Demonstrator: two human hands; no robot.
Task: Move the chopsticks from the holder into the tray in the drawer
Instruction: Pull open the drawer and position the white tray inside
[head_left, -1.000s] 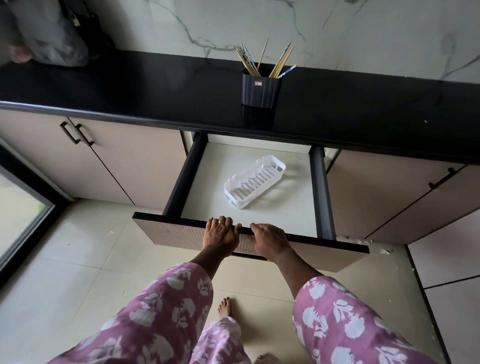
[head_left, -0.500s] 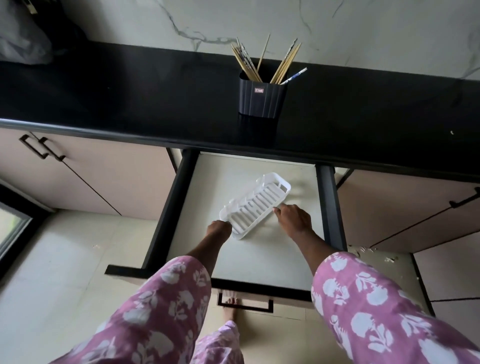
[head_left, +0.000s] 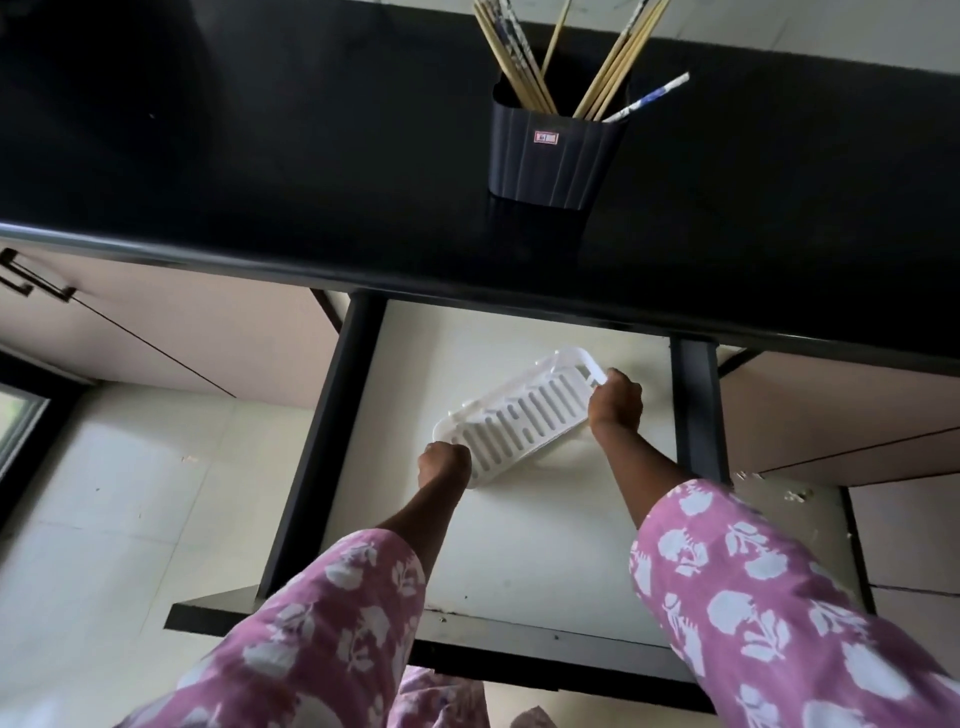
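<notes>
One wide-angle camera, worn on the head, looks forward and steeply down from close above. The black worktop (head_left: 260, 156) fills the upper frame, the open drawer (head_left: 519, 545) the middle. Both sleeved arms enter from the bottom edge, with the left hand (head_left: 444, 462) and right hand (head_left: 615, 405) at the tray (head_left: 519, 421) near the centre. The worktop's front edge slopes down to the right.

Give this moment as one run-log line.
left hand: grips tray | right hand: grips tray | chopsticks: in holder | drawer: open
</notes>
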